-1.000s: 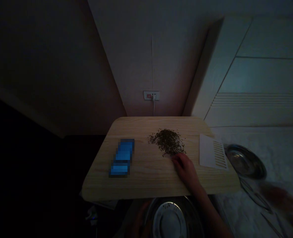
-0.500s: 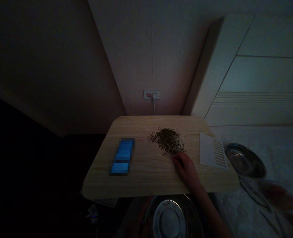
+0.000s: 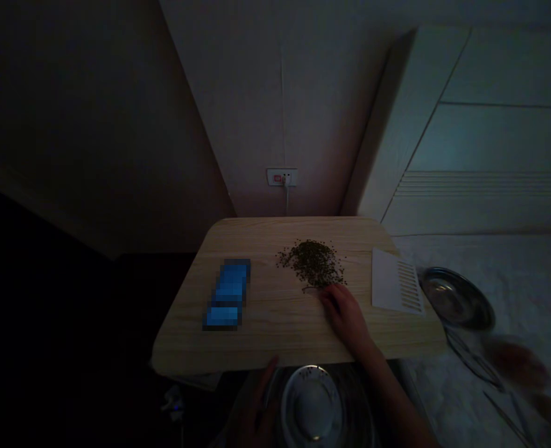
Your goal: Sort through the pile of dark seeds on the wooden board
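Pile (image 3: 315, 261): small dark grains on the surface (image 3: 266, 330), loose at the edges.
Right hand (image 3: 343, 311): at the pile's near edge, curled; cannot tell whether it pinches anything.
Left hand (image 3: 259, 410): nearer the wearer than the pile, beside the dish (image 3: 290, 404); too dark to tell its grip.
Grain handling: best kept low and light, I judge, working at the pile's near fringe without scattering it.
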Tool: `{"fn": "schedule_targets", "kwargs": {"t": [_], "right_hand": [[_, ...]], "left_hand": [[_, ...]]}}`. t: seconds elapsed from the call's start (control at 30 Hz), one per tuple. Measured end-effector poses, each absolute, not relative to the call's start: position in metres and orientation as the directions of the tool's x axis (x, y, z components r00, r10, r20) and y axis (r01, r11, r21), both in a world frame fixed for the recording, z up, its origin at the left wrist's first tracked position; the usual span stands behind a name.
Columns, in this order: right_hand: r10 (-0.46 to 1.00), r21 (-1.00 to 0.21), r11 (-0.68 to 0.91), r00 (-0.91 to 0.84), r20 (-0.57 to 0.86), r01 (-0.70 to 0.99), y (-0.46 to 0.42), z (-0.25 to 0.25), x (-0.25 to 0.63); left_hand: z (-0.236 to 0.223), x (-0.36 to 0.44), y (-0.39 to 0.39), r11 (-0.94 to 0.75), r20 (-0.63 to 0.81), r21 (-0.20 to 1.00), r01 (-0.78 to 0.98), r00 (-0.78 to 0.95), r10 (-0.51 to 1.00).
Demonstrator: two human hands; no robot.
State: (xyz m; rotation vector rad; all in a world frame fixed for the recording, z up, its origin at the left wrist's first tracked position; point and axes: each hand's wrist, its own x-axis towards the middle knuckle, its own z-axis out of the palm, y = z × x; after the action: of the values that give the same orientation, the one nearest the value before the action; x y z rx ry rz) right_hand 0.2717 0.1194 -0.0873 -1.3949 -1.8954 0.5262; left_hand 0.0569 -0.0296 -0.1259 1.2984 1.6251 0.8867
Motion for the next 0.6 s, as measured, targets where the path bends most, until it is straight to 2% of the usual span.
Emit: {"fn": "schedule_targets", "kwargs": {"t": [0.6], "right_hand": [[0.933, -0.675, 0.355, -0.201, 0.297, 0.648, 0.1174, -0.0853, 0.273]], "left_hand": [[-0.1207, 0.0576, -0.0262, 0.197, -0.17, 0.922, 0.334, -0.107, 0.979]]}}
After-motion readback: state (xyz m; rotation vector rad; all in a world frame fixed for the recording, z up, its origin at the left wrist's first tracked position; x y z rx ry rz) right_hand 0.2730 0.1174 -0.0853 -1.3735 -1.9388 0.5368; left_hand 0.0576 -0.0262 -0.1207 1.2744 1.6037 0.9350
